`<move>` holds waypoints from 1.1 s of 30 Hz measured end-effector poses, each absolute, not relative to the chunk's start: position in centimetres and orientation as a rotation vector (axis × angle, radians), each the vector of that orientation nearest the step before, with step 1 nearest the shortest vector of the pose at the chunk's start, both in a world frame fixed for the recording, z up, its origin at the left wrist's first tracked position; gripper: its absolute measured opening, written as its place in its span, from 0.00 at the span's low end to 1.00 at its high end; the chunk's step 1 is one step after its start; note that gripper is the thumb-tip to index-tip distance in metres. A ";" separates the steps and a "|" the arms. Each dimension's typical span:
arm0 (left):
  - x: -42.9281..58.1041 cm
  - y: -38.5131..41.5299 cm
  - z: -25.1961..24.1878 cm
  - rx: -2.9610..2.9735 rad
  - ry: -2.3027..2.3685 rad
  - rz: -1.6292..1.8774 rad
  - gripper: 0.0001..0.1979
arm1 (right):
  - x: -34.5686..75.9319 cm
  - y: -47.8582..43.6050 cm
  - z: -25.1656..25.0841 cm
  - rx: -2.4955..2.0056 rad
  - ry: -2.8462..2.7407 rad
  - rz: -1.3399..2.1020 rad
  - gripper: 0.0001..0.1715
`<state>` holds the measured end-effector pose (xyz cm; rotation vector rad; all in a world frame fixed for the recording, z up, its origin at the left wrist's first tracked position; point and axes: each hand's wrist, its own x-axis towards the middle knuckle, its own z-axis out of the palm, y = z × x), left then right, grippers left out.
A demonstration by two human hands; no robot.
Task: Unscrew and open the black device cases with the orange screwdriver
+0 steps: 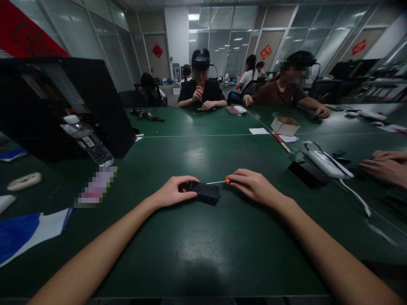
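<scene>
I hold the black device (206, 192) flat on the bench (203, 250), left hand (174, 191) fingers gripping its end; right hand (254, 186) fingers pinch the screwdriver (226, 181); I judge a level shaft and light pressure best.

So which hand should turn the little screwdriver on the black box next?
Right: the right hand pinches the orange-handled screwdriver, its tip at the black box, which the left hand steadies.

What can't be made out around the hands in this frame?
Head view:
- Screwdriver: handle mostly hidden in the right hand; tip too small to type.
- Black device: left end covered by the left hand; surface too dark for detail.
- Pink item on the table: pixelated.
- Co-worker's hand: cut off by the right edge.
</scene>
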<state>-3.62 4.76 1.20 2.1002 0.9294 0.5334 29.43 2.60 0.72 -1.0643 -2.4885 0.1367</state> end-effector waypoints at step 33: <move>-3.8 5.2 0.5 2.130 0.950 0.547 0.24 | 25.7 2.2 -0.9 -1.077 -2.436 0.395 0.19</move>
